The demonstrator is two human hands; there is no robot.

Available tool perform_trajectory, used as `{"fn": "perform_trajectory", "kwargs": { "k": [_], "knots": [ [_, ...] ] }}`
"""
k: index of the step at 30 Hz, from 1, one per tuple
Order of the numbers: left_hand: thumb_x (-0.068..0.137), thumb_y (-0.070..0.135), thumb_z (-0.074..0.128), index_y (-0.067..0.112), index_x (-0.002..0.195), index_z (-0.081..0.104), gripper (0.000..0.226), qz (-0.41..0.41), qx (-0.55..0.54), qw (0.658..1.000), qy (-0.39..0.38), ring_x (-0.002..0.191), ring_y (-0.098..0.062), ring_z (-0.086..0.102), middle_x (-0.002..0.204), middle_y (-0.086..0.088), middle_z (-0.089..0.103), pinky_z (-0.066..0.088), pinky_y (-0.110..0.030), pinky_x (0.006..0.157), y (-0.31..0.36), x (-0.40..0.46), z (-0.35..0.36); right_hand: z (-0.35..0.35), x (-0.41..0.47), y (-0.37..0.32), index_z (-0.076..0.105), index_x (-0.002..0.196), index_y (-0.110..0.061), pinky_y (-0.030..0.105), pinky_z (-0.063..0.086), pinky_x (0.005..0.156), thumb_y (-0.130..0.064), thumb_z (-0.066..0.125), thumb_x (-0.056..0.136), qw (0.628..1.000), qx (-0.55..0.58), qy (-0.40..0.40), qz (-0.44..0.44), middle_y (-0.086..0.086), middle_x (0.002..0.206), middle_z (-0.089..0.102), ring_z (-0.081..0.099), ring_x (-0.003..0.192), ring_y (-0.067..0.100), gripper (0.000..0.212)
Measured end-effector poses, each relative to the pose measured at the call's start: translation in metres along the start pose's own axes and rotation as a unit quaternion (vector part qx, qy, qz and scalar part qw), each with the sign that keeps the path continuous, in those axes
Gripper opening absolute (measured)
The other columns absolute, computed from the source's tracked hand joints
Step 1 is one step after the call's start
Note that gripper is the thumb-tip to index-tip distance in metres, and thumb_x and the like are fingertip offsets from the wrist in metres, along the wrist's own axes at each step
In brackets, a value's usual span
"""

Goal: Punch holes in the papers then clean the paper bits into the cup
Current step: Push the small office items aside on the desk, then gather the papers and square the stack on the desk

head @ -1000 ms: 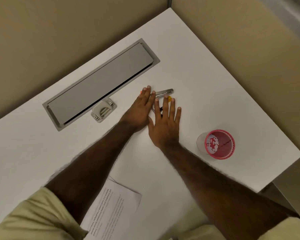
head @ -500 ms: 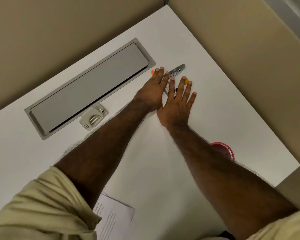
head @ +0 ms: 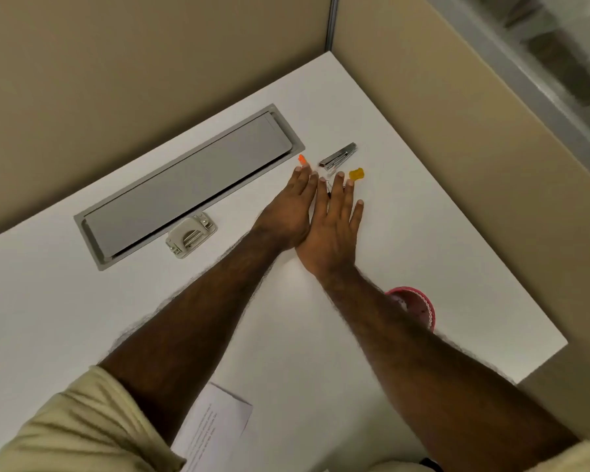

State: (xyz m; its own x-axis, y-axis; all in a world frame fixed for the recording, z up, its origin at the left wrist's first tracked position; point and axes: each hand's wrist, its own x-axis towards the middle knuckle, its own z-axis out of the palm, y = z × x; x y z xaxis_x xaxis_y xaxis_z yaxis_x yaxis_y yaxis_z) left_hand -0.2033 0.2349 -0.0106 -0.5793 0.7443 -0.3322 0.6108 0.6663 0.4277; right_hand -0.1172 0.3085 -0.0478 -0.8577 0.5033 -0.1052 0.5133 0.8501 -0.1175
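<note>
Both hands, left [head: 288,212] and right [head: 332,226], lay flat and open mid-frame, gripping nothing; careless sweeping could've pushed bits past the cup [head: 419,306], lower right.

White desk [head: 423,253] — punch [head: 190,236], cup [head: 419,306], papers [head: 215,424]

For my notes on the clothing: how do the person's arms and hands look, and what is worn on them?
Both forearms are bare and hairy. The left hand and right hand wear no gloves; no rings or watch show. Short pale yellow sleeves cover the upper arms.
</note>
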Motion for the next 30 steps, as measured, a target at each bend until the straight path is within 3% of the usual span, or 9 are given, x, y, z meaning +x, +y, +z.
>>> {"fn": "perform_trajectory", "kwargs": {
  "k": [3,7,12,16,20,25,30],
  "knots": [
    [0.113,0.036,0.041,0.007,0.168,0.002,0.073,-0.041,-0.017,0.999,0.004,0.165,-0.027,-0.009,0.177,-0.013,-0.009,0.004,-0.038,0.135,0.002,-0.039,0.008,-0.002,-0.033,-0.007,0.008,0.167,-0.014,0.06,0.014,0.129,-0.077,0.051,0.088,1.0,-0.003,-0.001,-0.03,0.018,0.176,0.004,0.005,0.162,0.041,0.111],
    [0.112,0.029,0.042,0.01,0.168,0.001,0.072,-0.071,-0.081,0.993,0.044,0.165,-0.023,-0.008,0.178,-0.009,-0.009,0.005,-0.037,0.135,0.001,-0.107,0.027,0.0,-0.079,-0.012,0.002,0.168,-0.013,0.061,0.013,0.128,-0.08,0.043,0.09,0.995,-0.029,-0.04,-0.09,0.018,0.175,-0.004,-0.001,0.162,0.041,0.111],
    [0.115,0.035,0.029,0.017,0.169,0.002,0.063,-0.12,-0.114,0.981,0.106,0.161,-0.009,-0.01,0.177,0.003,-0.007,0.007,-0.031,0.134,-0.011,-0.203,0.068,0.002,-0.137,-0.025,0.011,0.168,-0.015,0.06,0.017,0.128,-0.074,0.015,0.098,0.987,0.001,-0.047,-0.152,0.015,0.176,0.002,0.003,0.162,0.038,0.092],
    [0.114,0.046,0.03,0.023,0.169,-0.002,0.068,-0.184,-0.119,0.968,0.125,0.16,-0.005,-0.013,0.174,0.011,-0.014,0.002,-0.028,0.131,-0.018,-0.268,0.099,0.011,-0.18,-0.035,0.014,0.168,-0.015,0.058,0.014,0.13,-0.077,0.031,0.097,0.977,0.002,-0.063,-0.206,0.015,0.176,0.003,0.001,0.163,0.036,0.095],
    [0.11,0.053,0.029,0.023,0.169,-0.001,0.073,-0.269,-0.135,0.942,0.151,0.162,-0.008,-0.011,0.175,0.009,-0.012,0.002,-0.031,0.133,-0.022,-0.329,0.122,0.016,-0.22,-0.045,0.012,0.168,-0.015,0.054,0.012,0.131,-0.077,0.026,0.1,0.963,0.006,-0.104,-0.248,0.013,0.176,0.005,0.001,0.163,0.033,0.093],
    [0.11,0.051,0.032,0.021,0.17,0.005,0.072,-0.377,-0.151,0.899,0.162,0.166,-0.016,0.001,0.178,0.004,-0.002,0.009,-0.037,0.135,-0.024,-0.397,0.152,0.014,-0.254,-0.058,0.037,0.16,-0.01,0.052,0.021,0.13,-0.067,0.032,0.103,0.948,-0.007,-0.143,-0.283,0.013,0.167,0.037,0.027,0.158,0.035,0.081],
    [0.111,0.049,0.038,0.014,0.169,0.01,0.073,-0.394,-0.108,0.901,0.15,0.166,-0.022,0.005,0.178,-0.004,0.003,0.01,-0.036,0.133,-0.022,-0.441,0.179,0.008,-0.273,-0.076,0.053,0.145,-0.008,0.046,0.043,0.113,-0.058,0.051,0.101,0.94,0.0,-0.147,-0.309,0.011,0.143,0.059,0.054,0.132,0.032,0.067]
  ]
}}
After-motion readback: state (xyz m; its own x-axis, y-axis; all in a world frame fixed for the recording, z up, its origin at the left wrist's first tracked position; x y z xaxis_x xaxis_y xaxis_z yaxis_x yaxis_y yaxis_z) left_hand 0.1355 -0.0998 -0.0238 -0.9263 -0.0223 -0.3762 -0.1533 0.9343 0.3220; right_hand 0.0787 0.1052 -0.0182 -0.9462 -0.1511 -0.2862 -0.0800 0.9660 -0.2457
